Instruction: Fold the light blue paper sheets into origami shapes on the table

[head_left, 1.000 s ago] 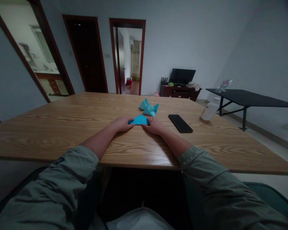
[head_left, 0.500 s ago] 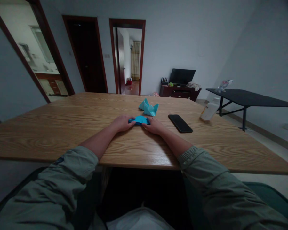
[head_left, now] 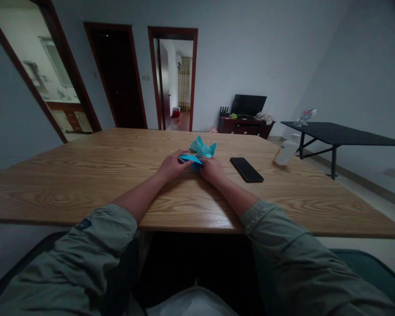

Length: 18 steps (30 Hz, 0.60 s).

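Blue paper piece (head_left: pixel 191 159): folded; lifted slightly off the desk (head_left: pixel 85 175), held between both hands near its middle
Left hand (head_left: pixel 172 166): fingers pinched closed on the paper's left end
Right hand (head_left: pixel 212 169): fingers closed on the paper's right end
Folded blue figures (head_left: pixel 203 148): just behind the held paper, on the desk
Black phone (head_left: pixel 246 169): flat, right of the right hand, apart from it
White bottle (head_left: pixel 284 152): near the desk's right edge

Wooden table (head_left: pixel 85 175): phone (head_left: pixel 246 169), bottle (head_left: pixel 285 152), folded paper (head_left: pixel 204 148).
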### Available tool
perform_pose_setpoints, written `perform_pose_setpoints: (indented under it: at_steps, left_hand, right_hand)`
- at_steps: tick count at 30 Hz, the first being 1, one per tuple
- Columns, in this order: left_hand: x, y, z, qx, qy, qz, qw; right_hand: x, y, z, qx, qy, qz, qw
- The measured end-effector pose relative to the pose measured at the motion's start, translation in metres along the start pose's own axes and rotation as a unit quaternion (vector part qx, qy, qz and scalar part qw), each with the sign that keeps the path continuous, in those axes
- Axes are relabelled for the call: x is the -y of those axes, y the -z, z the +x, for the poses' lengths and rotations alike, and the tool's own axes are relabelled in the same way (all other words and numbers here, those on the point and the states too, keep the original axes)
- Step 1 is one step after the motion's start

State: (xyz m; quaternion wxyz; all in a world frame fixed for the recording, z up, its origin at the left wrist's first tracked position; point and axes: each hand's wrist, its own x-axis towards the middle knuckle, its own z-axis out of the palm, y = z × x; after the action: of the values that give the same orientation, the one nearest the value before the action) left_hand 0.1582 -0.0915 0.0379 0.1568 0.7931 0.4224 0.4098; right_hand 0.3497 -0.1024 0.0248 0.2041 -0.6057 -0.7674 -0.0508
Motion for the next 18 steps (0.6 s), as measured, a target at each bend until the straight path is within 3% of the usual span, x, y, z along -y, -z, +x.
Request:
perform_pose_setpoints:
  at_steps: [6, 12, 18]
  left_hand:
    - [0.002, -0.009, 0.006, -0.089, 0.032, -0.167, 0.981]
    - [0.017, -0.007, 0.011, -0.116, 0.010, -0.117, 0.986]
    - [0.021, -0.003, 0.011, -0.112, -0.007, -0.120, 0.986]
  right_hand:
    - [0.016, 0.000, 0.015, -0.038, -0.058, 0.111, 0.991]
    - [0.029, -0.004, 0.024, -0.099, -0.051, 0.230, 0.967]
    - [0.013, -0.019, 0.033, -0.102, -0.105, 0.347, 0.926]
